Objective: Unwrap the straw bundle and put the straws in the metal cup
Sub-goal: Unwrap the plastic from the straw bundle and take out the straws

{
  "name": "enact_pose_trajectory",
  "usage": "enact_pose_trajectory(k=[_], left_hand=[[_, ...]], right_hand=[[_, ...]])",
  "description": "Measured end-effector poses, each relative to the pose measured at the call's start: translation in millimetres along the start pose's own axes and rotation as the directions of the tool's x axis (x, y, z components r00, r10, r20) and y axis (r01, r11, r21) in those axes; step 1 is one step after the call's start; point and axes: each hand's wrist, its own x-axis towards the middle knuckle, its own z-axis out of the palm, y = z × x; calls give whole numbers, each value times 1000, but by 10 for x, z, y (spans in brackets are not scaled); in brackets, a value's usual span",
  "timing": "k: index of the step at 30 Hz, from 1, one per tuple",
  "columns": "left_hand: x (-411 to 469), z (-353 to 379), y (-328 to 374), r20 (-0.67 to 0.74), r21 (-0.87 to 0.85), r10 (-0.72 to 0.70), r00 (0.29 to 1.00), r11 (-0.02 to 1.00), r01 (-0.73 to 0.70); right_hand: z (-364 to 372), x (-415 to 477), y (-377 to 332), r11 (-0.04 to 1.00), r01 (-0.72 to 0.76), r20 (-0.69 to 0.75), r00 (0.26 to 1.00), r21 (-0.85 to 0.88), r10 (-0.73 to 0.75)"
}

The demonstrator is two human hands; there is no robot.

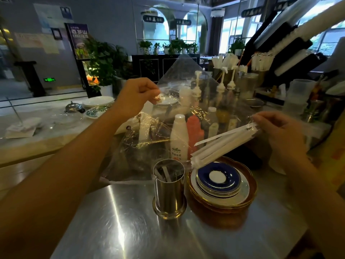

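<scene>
A: While the clear plastic wrap [158, 116] hung spread between the two hands, where was each one?

B: The left hand [137, 96] was raised at about ten o'clock from the metal cup [169, 187], fingers closed in a pinch on the wrap's upper edge. The right hand [280, 133] was out at two o'clock from the cup, fingers curled shut around the top end of the straw bundle [224, 144].

A: And how did the straws lie?

B: They were paper-wrapped, white, and slanted down toward the left, their lower ends just above the stack of saucers [220, 186], close to the cup's rim but apart from it. One loose paper strip stuck out along the bundle's upper side.

A: The cup itself?

B: It stood upright on the steel desk [121, 221], just beside the saucers at its three o'clock. A few straws already leaned inside it.

A: What was behind?

B: At twelve o'clock from the cup stood a white bottle [179, 139] and a red bottle [194, 131], seen partly through the wrap. Farther back, toward one o'clock, were syrup pump bottles [222, 85] and holders full of straws [259, 62].
</scene>
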Motion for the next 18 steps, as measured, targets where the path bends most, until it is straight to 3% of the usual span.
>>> enact_pose_trajectory(k=[13, 18], left_hand=[[-177, -184, -233, -97, -87, -83, 992, 993, 74], [-244, -203, -268, -98, -113, -89, 991, 991, 78]], right_hand=[[261, 174, -300, 992, 104, 81, 992, -66, -98], [319, 166, -300, 995, 72, 75, 995, -70, -67]])
